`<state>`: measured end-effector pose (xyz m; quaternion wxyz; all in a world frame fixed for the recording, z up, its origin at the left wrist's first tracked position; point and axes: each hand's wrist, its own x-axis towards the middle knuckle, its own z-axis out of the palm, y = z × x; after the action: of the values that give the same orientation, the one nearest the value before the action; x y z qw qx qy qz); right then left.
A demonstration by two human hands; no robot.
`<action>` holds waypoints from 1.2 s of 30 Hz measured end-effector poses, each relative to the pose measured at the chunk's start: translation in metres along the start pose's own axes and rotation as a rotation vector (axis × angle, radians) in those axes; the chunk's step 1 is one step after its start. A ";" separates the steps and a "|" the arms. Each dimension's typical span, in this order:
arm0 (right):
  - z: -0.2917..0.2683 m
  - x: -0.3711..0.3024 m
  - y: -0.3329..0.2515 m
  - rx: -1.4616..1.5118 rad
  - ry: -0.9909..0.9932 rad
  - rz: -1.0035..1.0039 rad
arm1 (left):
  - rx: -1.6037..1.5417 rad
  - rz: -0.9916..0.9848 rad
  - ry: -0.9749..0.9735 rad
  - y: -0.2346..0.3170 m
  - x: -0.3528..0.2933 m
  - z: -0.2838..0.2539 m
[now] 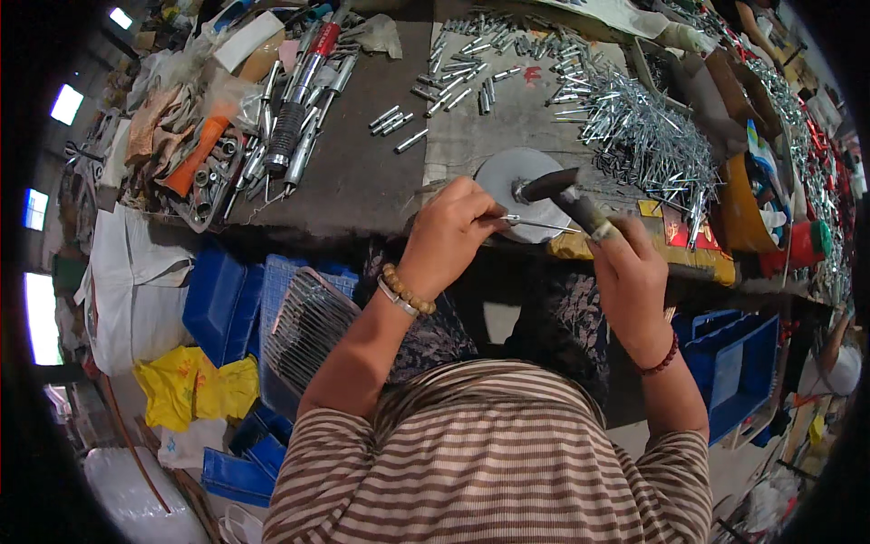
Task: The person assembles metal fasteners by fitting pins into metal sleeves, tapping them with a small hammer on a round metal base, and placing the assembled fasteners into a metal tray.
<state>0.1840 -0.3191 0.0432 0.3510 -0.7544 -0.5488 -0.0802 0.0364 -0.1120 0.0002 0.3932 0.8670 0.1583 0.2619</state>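
Note:
My right hand is closed round the handle of a hammer, whose dark head is over a round grey metal disc at the bench's front edge. My left hand pinches a thin metal rod, which stretches to the right across the near side of the disc, under the hammer. Where the rod enters my left fingers, its end is hidden. Beyond the disc, several short silver metal tubes are scattered on a paper sheet. To the right of it lies a heap of thin metal pins.
Tools, including an orange-handled one, crowd the bench's left side. An orange container stands at the right. Below the bench are a blue crate with long rods beside it, a yellow bag and another blue crate.

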 end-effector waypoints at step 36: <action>0.028 -0.002 -0.012 -0.187 -0.217 0.020 | -0.043 -0.037 0.002 0.004 -0.007 -0.005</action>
<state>0.1653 -0.3017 0.0271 0.2186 -0.7935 -0.5661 -0.0453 0.0282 -0.1146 0.0036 0.4165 0.8549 0.1692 0.2589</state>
